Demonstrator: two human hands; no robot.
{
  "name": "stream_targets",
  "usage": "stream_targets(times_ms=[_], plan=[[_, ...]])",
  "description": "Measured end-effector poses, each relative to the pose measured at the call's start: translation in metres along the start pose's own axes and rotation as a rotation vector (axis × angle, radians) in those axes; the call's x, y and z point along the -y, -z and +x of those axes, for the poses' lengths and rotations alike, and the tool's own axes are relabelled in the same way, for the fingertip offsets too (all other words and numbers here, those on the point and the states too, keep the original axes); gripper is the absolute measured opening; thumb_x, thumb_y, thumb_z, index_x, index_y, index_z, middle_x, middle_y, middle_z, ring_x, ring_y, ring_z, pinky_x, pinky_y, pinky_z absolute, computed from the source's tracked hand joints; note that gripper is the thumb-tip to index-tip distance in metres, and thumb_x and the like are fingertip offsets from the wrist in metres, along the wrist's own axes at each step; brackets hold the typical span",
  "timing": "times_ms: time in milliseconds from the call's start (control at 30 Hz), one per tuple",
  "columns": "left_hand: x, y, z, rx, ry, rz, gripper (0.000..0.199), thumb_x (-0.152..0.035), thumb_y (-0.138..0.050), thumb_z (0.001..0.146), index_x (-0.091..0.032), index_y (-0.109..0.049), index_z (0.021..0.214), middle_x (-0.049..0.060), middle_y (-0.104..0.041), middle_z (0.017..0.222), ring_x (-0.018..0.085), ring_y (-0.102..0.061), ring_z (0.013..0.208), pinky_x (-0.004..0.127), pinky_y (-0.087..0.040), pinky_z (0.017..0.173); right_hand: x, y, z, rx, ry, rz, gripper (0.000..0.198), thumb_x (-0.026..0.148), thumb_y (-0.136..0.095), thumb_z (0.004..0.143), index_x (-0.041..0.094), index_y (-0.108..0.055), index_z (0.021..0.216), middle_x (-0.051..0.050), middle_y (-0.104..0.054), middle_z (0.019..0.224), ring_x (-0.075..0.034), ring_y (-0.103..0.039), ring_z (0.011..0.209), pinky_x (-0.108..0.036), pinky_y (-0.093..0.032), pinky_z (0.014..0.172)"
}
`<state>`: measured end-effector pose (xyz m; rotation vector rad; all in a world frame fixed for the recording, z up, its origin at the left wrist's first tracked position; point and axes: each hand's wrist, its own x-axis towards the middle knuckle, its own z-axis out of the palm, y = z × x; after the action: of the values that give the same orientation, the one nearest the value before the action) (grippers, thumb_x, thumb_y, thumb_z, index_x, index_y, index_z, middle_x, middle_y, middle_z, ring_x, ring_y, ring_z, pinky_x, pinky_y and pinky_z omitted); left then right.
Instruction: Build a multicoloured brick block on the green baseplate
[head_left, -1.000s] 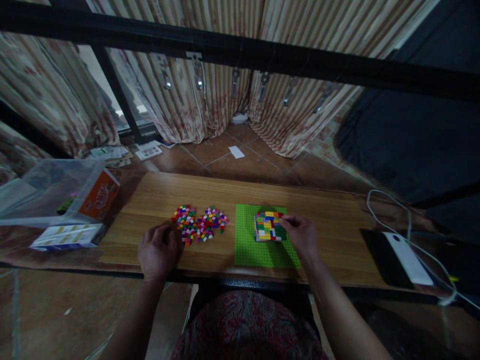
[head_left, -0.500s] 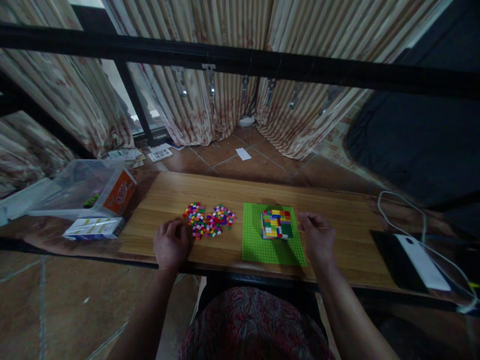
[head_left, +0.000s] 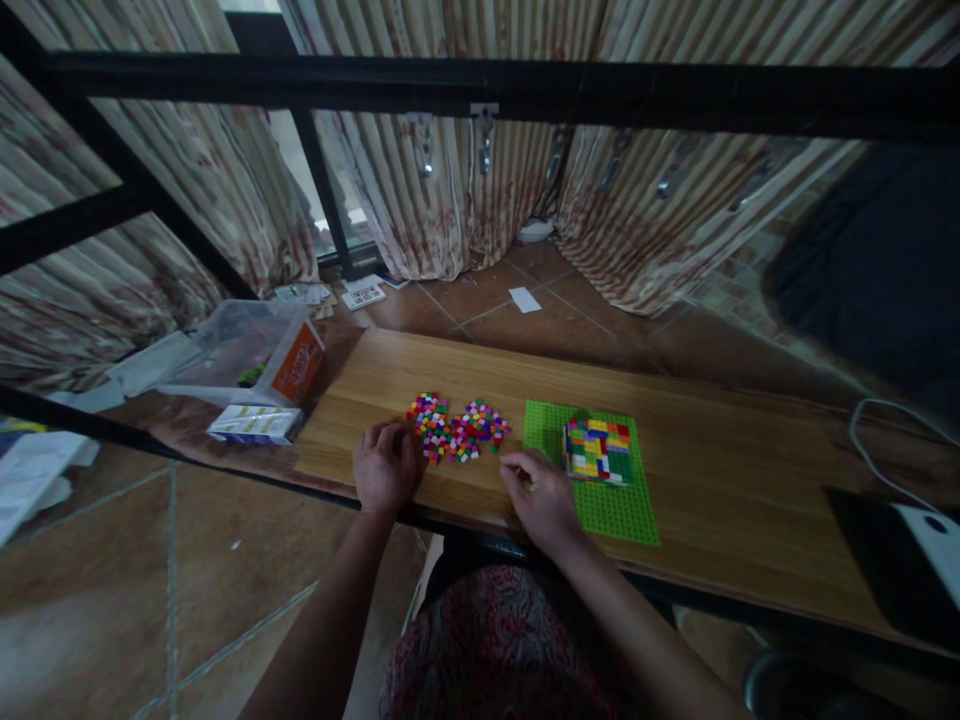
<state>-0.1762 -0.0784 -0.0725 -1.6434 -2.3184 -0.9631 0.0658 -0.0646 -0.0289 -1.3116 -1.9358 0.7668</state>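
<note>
A loose pile of small multicoloured toy bricks [head_left: 459, 430] lies on the wooden table. My left hand [head_left: 386, 468] rests at the pile's left edge with its fingers curled; what they hold, if anything, is hidden. Between the pile and the green baseplate [head_left: 615, 518] is my right hand [head_left: 544, 497], thumb and forefinger drawn together near the pile's front right side. I cannot make out anything in that pinch. On the baseplate stands a block-shaped build of coloured bricks [head_left: 598, 452], its top mixed yellow, red, white, blue and green.
On the left are a clear plastic box with an orange label [head_left: 298, 365] and a white-and-blue packet [head_left: 255, 424]. A black-and-white flat object [head_left: 919, 545] and a white cable [head_left: 874, 465] lie at the right. A dark metal rail [head_left: 450, 82] crosses beyond the table [head_left: 735, 480].
My right hand has moved left from the baseplate's right side to its left, near the brick pile. My left hand stays by the pile. The camera view has turned left.
</note>
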Motion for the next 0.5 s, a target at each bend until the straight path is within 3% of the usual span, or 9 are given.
stream_targets(times_ms=[167, 500], plan=[[0.0, 0.0, 0.0, 0.001, 0.0, 0.0, 0.022, -0.031, -0.054, 0.085, -0.019, -0.068, 0.097, 0.009, -0.066, 0.101, 0.023, -0.06, 0.095, 0.036, -0.047, 0.087, 0.001, -0.023, 0.014, 0.037, 0.086, -0.164, 0.011, 0.018, -0.057, 0.086, 0.022, -0.067, 0.089, -0.005, -0.067, 0.093, -0.021, -0.06, 0.091, -0.033, -0.046, 0.084], [0.0, -0.001, -0.001, -0.007, -0.001, -0.018, 0.021, -0.03, -0.054, 0.086, -0.019, -0.068, 0.097, 0.009, -0.067, 0.101, 0.023, -0.06, 0.095, 0.036, -0.047, 0.088, 0.004, -0.047, 0.027, 0.093, 0.166, -0.32, 0.013, 0.014, -0.058, 0.087, 0.023, -0.068, 0.087, -0.006, -0.065, 0.092, -0.023, -0.057, 0.093, -0.035, -0.045, 0.083]])
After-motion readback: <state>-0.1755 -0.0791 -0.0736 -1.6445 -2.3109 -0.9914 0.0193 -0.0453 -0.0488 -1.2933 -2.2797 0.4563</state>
